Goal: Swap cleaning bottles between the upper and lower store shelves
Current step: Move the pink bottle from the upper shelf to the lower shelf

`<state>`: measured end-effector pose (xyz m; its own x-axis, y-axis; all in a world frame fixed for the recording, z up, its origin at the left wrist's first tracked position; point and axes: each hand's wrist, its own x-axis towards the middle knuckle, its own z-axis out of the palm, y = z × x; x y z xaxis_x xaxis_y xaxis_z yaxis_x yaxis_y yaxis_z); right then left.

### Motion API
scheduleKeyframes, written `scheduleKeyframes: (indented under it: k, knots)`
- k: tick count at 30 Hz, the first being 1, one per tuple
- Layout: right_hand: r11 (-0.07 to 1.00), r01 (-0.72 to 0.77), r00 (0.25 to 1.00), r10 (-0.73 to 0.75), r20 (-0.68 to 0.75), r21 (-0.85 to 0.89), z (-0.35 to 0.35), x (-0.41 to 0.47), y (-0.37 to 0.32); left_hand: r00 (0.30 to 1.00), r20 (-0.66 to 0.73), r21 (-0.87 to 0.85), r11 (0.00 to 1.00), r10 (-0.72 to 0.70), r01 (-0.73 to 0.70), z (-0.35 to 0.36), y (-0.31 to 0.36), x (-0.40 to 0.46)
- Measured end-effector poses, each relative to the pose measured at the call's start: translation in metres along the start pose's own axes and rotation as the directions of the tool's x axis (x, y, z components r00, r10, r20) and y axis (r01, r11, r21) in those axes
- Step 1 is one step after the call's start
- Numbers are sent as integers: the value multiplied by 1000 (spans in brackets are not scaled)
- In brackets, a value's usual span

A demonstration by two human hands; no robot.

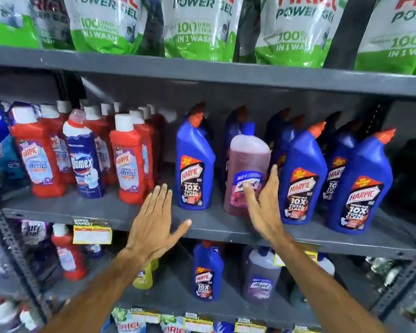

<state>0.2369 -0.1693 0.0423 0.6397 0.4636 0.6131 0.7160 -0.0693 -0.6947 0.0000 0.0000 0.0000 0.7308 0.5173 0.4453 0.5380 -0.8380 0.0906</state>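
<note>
A pink bottle (247, 174) with a blue cap stands upright on the upper shelf (226, 227), set among the blue bottles (360, 186) with orange spouts. It looks out of place there, which suggests it is the one brought up from below. The right hand (262, 203) is spread open right at its front, fingers across the label and thumb raised beside its right edge; whether the fingers press on it or hover just off it is hard to tell through the blur. The left hand (154, 222) is open too, fingers apart, over the shelf edge beside another blue bottle (195, 164), holding nothing.

On the lower shelf (202, 308) a lone blue bottle (208, 272) stands next to a purple bottle (262, 277) of the same kind as the pink one. Judging from that, one exchange looks done: a blue one down, a pink one up. What remains, if anything, seems to be straightening the pink bottle in its row or starting another swap
</note>
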Motion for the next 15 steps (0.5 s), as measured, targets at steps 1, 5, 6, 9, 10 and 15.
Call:
scheduleKeyframes:
  k: [1,5,6,9,10,15]
  knots:
    - [995,-65,998,64,6,82,2,3,3,998,51,10,1000,-27,27,5,-1,2]
    - [930,-203,975,165,146,306,-1,14,6,975,202,32,996,-90,86,11,-5,10]
    - [916,-219,972,174,160,336,-1,15,9,973,212,38,996,-93,87,13,-4,10]
    - [891,-243,964,178,197,384,-2,21,19,972,212,62,994,-104,93,14,-7,13]
    - [887,-257,960,189,208,384,-3,22,22,972,212,70,993,-106,93,15,-6,12]
    - [878,-272,959,216,181,394,-2,20,23,967,228,61,993,-111,100,15,-5,12]
